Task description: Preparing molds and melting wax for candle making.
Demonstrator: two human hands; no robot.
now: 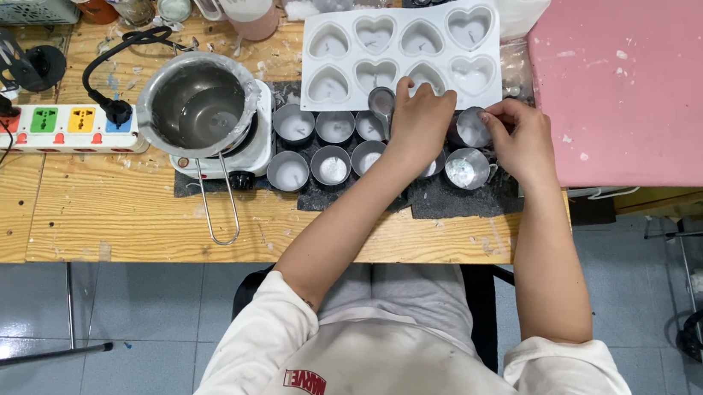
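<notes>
On the worktop (110, 209), just near of the white heart mould (404, 52), the left hand (419, 122) lay flat over the small round tins (322, 147), steadying them, while the right hand (522, 141) pinched one tin (470, 130) by its rim.

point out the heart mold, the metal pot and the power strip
heart mold (406, 50), head view, on the white strip between its middle hollows
metal pot (197, 105), head view, on its grey inside
power strip (40, 126), head view, on its white top face
</notes>
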